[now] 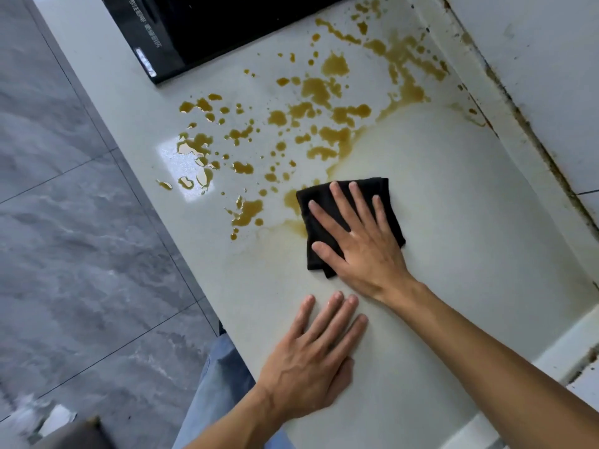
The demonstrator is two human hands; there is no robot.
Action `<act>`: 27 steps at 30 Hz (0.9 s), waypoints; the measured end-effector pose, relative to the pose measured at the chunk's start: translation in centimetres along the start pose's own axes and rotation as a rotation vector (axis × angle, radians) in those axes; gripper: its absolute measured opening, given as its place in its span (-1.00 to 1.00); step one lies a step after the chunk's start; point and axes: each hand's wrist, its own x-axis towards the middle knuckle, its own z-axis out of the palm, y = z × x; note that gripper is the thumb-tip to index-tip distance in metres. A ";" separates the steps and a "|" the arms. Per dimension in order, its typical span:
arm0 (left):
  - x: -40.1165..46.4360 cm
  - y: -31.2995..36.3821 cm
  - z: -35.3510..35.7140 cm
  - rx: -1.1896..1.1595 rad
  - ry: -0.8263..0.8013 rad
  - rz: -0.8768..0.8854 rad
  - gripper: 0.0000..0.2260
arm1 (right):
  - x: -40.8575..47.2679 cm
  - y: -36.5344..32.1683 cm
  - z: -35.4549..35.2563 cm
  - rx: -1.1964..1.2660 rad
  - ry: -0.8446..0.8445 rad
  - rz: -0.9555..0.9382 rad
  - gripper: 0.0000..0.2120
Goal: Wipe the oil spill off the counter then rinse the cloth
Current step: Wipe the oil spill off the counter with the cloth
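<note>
A folded black cloth [376,196] lies flat on the white counter [470,222]. My right hand [359,241] presses down on it, palm flat and fingers spread. Yellow-brown oil [324,92] lies in many drops and puddles to the left of and beyond the cloth, up to the back corner. A thin oily smear rings the cloth's left edge. The counter to the right of the cloth looks wiped. My left hand [314,354] rests flat on the counter near the front edge, fingers apart and holding nothing.
A black cooktop [201,30] sits set into the counter at the far left. A grimy wall joint [531,131] runs along the right side. Grey tiled floor [64,222] lies below the counter's left edge.
</note>
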 end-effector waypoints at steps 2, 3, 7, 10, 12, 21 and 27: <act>0.0 0.0 -0.1 -0.011 0.009 -0.006 -0.37 | 2.7 0.8 -0.7 0.013 0.011 0.048 -0.37; 0.0 0.0 -0.1 -0.016 0.016 -0.007 -0.37 | 3.6 1.6 -1.2 0.020 0.012 0.087 -0.37; -0.2 0.1 0.2 -0.042 0.042 -0.007 -0.39 | 1.5 2.8 -1.3 0.034 0.017 0.164 -0.36; -0.1 0.2 0.4 -0.027 0.054 -0.012 -0.38 | -1.4 -0.9 -0.1 -0.018 0.009 0.078 -0.35; 0.0 0.2 0.3 -0.014 0.046 -0.012 -0.36 | -0.6 -3.5 0.4 -0.013 -0.001 -0.044 -0.35; -0.1 0.2 -0.2 -0.061 0.049 -0.038 -0.39 | 5.3 -1.4 -1.4 0.027 0.018 0.113 -0.36; -0.2 0.4 0.5 -0.093 0.067 -0.048 -0.50 | 1.7 -7.7 0.9 -0.004 0.047 -0.048 -0.33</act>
